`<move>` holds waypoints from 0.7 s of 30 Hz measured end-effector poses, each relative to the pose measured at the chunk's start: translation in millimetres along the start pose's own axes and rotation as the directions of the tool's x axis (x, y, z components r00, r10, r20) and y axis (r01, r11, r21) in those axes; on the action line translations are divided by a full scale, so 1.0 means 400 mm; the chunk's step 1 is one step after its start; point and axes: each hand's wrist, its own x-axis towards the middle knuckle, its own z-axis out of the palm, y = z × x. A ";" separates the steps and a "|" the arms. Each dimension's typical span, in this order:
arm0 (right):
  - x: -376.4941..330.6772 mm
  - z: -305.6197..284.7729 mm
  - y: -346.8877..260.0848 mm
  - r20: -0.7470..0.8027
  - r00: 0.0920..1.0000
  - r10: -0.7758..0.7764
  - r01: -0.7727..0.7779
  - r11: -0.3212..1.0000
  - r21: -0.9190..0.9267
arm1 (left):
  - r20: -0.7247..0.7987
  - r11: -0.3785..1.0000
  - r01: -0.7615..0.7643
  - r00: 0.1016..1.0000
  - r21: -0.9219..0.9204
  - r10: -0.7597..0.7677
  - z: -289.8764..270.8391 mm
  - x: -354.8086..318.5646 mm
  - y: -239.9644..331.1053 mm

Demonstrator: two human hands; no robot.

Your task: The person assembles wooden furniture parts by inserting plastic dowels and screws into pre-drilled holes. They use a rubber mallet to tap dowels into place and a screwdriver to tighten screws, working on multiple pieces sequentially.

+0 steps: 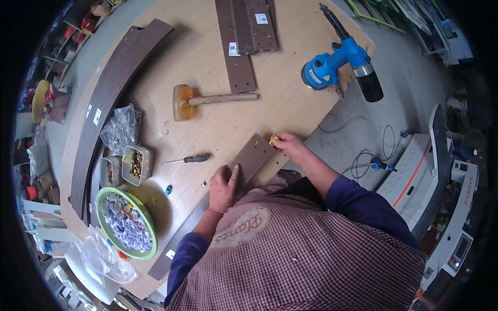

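A long brown board with holes near its end lies along the front of the workbench. My left hand grips this board from its left edge, with the thumb laid over its face. At the far end of the board, my right hand pinches a small yellow piece between thumb and fingertips. The fingers partly cover that piece, so its kind cannot be made out. Another small yellow bit sits at a hole in the board, just left of my right hand.
Beyond the board lie a mallet, a screwdriver and stacked brown boards. A blue power tool stands at the right edge. On the left are curved brown panels, a fastener tub and a green basin.
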 end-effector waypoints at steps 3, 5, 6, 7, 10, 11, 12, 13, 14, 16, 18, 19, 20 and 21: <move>-0.007 0.004 -0.011 -0.027 0.998 -0.057 0.050 0.977 -0.206 | -0.005 0.999 -0.015 1.000 0.032 0.015 0.017 -0.007 -0.010; -0.009 0.003 -0.020 -0.011 0.996 -0.090 0.083 0.954 -0.289 | -0.022 0.999 -0.030 0.999 0.034 0.031 0.033 -0.011 -0.017; -0.008 0.001 -0.025 0.014 0.995 -0.102 0.101 0.945 -0.311 | -0.017 0.998 -0.033 0.999 0.061 0.034 0.041 -0.010 -0.022; -0.007 0.000 -0.028 0.047 0.991 -0.122 0.131 0.935 -0.330 | -0.024 0.993 -0.046 0.999 0.108 0.049 0.049 -0.009 -0.026; 0.001 -0.005 -0.034 0.061 0.995 -0.085 0.102 0.920 -0.378 | -0.029 0.994 -0.041 0.999 0.098 0.044 0.061 -0.013 -0.029; 0.004 -0.006 -0.034 0.057 0.996 -0.073 0.090 0.913 -0.398 | -0.056 0.993 -0.059 0.996 0.104 0.065 0.060 -0.012 -0.028; 0.007 -0.008 -0.034 0.056 0.997 -0.058 0.076 0.904 -0.420 | -0.010 0.999 -0.017 1.000 0.044 0.017 0.058 -0.011 -0.027; 0.009 -0.008 -0.033 0.046 0.998 -0.038 0.055 0.895 -0.442 | 0.010 1.000 0.001 1.000 0.018 -0.001 0.055 -0.009 -0.024; 0.011 -0.009 -0.032 0.041 0.998 -0.048 0.061 0.888 -0.455 | 0.023 1.000 0.006 1.000 0.024 -0.007 0.051 -0.007 -0.021; 0.012 -0.011 -0.029 0.015 0.998 -0.063 0.062 0.873 -0.484 | 0.039 0.999 0.034 0.999 -0.037 -0.033 0.041 -0.004 -0.015; 0.010 -0.012 -0.025 -0.017 0.996 -0.083 0.066 0.889 -0.453 | 0.047 0.998 0.041 0.998 -0.055 -0.038 0.034 0.000 -0.010; 0.010 -0.012 -0.023 -0.019 0.995 -0.094 0.077 0.900 -0.429 | 0.052 0.997 0.042 0.998 -0.058 -0.039 0.032 0.002 -0.009; 0.009 -0.013 -0.022 -0.005 0.979 -0.205 0.170 0.826 -0.538 | 0.051 0.998 0.037 0.998 -0.049 -0.034 0.030 0.003 -0.009; 0.008 -0.013 -0.020 0.033 0.950 -0.311 0.262 0.733 -0.628 | 0.057 0.996 0.046 0.997 -0.074 -0.042 0.029 0.004 -0.009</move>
